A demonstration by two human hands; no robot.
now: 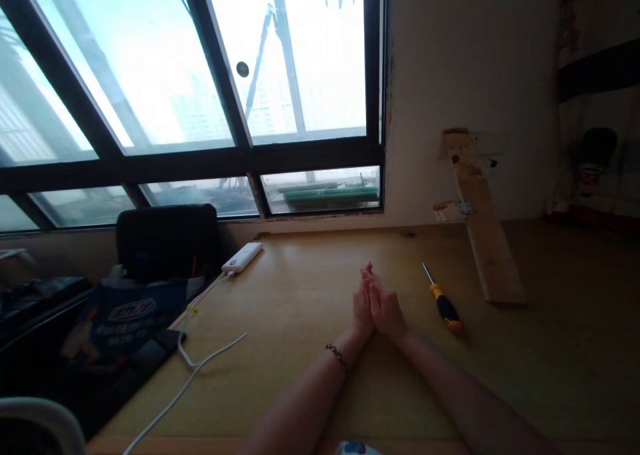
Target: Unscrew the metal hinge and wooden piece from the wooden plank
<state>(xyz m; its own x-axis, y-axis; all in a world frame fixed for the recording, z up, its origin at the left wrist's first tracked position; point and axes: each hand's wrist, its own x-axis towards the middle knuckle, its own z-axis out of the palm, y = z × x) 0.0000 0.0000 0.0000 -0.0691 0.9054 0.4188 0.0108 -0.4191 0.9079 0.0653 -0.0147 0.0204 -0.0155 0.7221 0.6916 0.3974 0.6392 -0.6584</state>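
Yellow and black on its handle, one screwdriver (443,306) lies on the surface (280,308) at three o'clock from the hands, its metal shaft pointing to eleven. Two hands, the left hand (363,306) and the right hand (389,310), meet palm to palm, fingers toward twelve and pressed against each other; whether either grip is open or closed I cannot tell. One dark bracelet (338,356) circles the left wrist.

At two o'clock stands one wooden board (485,232), tilted, its lower end on the surface, with one metal fitting (465,206) and one smaller wood piece (447,211) on its nine o'clock side. At ten, near the surface's edge, lies one white power bank (243,258), its dark mark too small to read. White cable (199,367) trails from that corner toward seven; whether it is one length or two is unclear.

Farther out at nine, one blue bag (113,342) carries one white boxed logo (134,310) above a row of characters, all too blurred to read for certain. One black chair (167,238) stands just beyond it at ten. One round dark sticker (243,69) shows on the window (325,75) at eleven. At six, something white (367,450) with a blue and red mark is cut off by the view's edge
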